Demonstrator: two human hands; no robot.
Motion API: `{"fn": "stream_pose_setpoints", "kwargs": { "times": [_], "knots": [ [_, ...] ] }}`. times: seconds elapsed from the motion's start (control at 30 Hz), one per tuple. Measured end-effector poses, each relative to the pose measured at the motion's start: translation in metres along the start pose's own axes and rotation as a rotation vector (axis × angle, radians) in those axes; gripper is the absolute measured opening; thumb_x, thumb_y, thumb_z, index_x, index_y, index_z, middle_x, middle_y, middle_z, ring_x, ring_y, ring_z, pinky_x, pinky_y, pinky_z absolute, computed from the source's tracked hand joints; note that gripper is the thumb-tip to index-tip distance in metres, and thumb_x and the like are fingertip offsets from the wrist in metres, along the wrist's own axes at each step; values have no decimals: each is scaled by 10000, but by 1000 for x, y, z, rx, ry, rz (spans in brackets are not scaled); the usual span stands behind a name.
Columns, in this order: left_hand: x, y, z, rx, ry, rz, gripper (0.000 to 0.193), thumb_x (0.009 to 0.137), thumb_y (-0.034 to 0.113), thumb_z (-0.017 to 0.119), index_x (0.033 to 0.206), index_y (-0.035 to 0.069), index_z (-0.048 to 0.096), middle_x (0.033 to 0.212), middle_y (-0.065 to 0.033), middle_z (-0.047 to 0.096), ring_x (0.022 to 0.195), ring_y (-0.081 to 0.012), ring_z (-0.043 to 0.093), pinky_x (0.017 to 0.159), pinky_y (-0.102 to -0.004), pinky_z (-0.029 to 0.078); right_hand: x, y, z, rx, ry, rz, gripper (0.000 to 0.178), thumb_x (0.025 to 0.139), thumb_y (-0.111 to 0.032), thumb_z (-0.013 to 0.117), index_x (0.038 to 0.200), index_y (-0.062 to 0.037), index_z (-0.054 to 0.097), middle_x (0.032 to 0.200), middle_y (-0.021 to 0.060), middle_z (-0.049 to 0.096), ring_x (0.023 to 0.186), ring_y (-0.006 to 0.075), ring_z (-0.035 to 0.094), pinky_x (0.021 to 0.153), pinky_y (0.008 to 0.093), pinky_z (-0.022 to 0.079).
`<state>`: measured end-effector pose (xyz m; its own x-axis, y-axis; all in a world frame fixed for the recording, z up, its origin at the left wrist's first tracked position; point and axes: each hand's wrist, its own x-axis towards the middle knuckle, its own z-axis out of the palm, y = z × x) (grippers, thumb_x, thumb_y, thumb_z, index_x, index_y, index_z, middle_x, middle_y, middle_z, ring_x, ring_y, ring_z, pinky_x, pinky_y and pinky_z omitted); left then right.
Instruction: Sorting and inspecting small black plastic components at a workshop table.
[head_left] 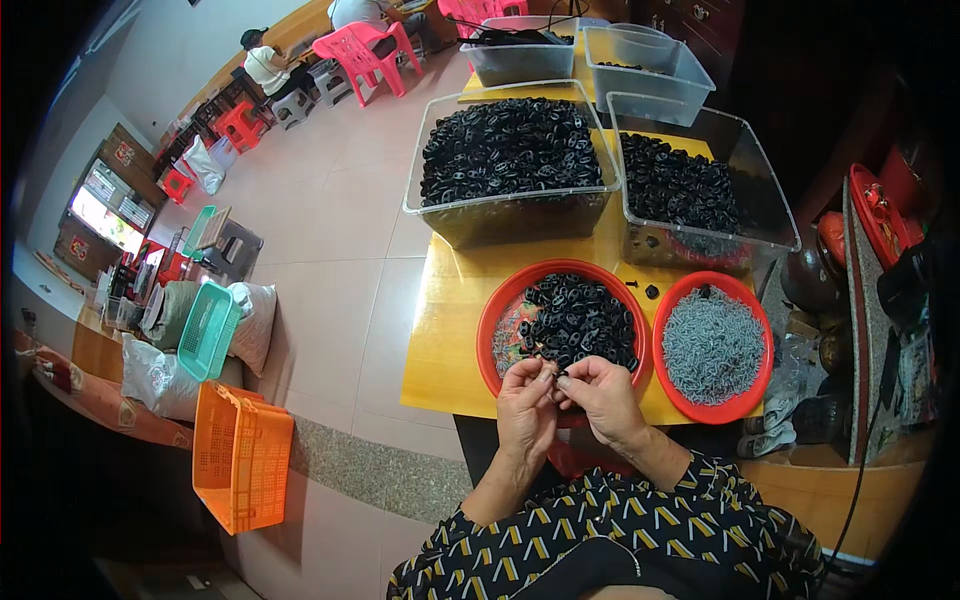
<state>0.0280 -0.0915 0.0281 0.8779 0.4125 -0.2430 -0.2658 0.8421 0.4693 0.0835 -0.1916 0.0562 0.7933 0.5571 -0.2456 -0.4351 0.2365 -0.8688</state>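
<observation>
Two hands closed: left hand [527, 412] and right hand [606, 402] pinch one tiny dark part [562, 374], partly hidden, near worktop's [435, 345] near edge. Probably light, stiff, slippery; grip by edges.

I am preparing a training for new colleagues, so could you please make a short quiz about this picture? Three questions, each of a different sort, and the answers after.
1. True or false: the right red bowl is filled mostly with black pieces.
2. Multiple choice: where are the fingers of the left hand and right hand?
A) Wide apart
B) Close together, at the near edge of the left red bowl
C) Both at the right red bowl
3. Fill in the colour: the large crate, which appears just below the green basket in the picture, is ____.

Key:
1. False; it holds mostly grey pieces.
2. B
3. Orange
</observation>
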Motion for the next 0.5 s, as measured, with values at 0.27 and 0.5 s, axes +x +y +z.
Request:
{"fn": "stream_pose_setpoints", "kwargs": {
  "times": [0.27,0.5],
  "knots": [
    [-1,-3,2,54,24,34,149,810,-11,530,930,76,534,927,-96,581,784,-182,555,599,-302,463,1,-2,-1,-14,30,4,48,798,3,566,836,17,539,736,72,592,641,108,576,583,210,479],
    [-3,-7,1,117,48,94,135,811,-25,526,923,51,529,912,-93,587,763,-180,576,607,-298,487,1,2,-4,-79,26,-33,46,798,-1,567,825,23,539,723,70,590,627,105,573,569,211,480]
  ]
}}
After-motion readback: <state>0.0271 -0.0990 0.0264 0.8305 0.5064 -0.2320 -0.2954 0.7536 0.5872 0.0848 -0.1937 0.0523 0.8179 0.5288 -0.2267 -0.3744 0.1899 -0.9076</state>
